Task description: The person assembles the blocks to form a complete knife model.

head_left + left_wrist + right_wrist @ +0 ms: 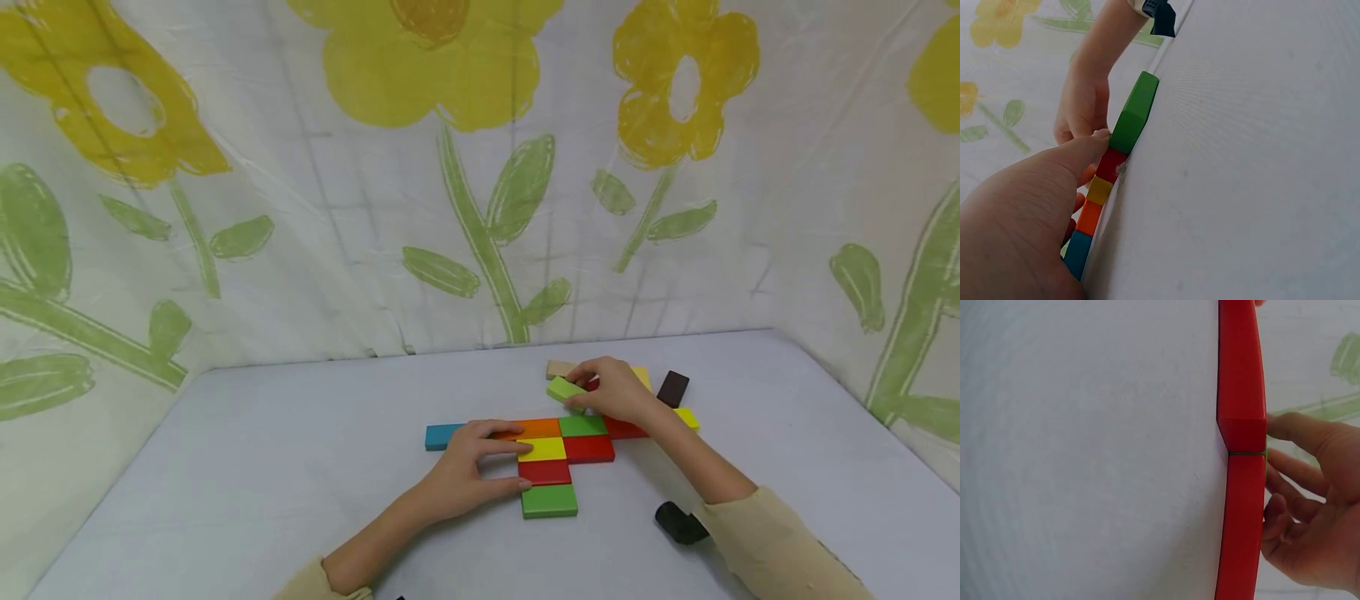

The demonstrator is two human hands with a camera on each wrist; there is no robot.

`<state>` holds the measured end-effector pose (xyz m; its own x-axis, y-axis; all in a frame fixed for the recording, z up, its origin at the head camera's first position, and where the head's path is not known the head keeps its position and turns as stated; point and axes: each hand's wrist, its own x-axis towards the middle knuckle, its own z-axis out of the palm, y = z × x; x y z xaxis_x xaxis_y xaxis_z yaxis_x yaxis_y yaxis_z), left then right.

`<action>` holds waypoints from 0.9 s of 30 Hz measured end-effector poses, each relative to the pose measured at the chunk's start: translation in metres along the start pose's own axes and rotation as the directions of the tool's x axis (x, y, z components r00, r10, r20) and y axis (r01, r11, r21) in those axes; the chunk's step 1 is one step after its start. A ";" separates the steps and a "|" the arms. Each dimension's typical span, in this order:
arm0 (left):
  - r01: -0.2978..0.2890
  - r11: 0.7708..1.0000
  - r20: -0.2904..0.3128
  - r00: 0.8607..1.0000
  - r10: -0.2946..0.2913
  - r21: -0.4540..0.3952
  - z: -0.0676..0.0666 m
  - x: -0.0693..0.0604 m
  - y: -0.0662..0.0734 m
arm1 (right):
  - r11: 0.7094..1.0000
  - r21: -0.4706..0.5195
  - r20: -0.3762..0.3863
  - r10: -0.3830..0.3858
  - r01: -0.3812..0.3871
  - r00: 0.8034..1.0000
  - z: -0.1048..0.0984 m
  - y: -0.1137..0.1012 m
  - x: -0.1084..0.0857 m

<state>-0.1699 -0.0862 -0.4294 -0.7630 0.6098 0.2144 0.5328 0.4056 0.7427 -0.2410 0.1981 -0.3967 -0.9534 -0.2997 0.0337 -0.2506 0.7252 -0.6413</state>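
In the head view, several flat coloured blocks lie joined on the table. My left hand (471, 467) rests at their left side, fingers reaching over the orange block (542, 428) and yellow block (543, 450), thumb at the lower red block (545, 473). The left wrist view shows that thumb touching the near green block (1135, 112). A blue block (441, 437) sticks out at the left end. My right hand (617, 392) pinches a light green block (564, 390) behind the row. In the right wrist view, red blocks (1241, 369) partly hide what that hand holds.
A pale wooden block (559, 368) and a dark brown block (672, 388) lie at the back. A yellow block (687, 418) shows beyond the right forearm. Near the right sleeve lies a black object (681, 525). A flower-printed curtain (360, 217) hangs behind the table.
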 end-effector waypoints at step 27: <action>-0.015 1.000 -0.008 1.000 0.015 0.002 0.001 0.000 -0.002 | 0.993 0.061 0.048 -0.104 0.101 0.993 -0.036 -0.022 -0.048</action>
<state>-0.1707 -0.0864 -0.4317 -0.7582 0.6099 0.2305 0.5445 0.3979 0.7384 -0.1962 0.2190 -0.3563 -0.9130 -0.4030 0.0638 -0.3352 0.6518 -0.6803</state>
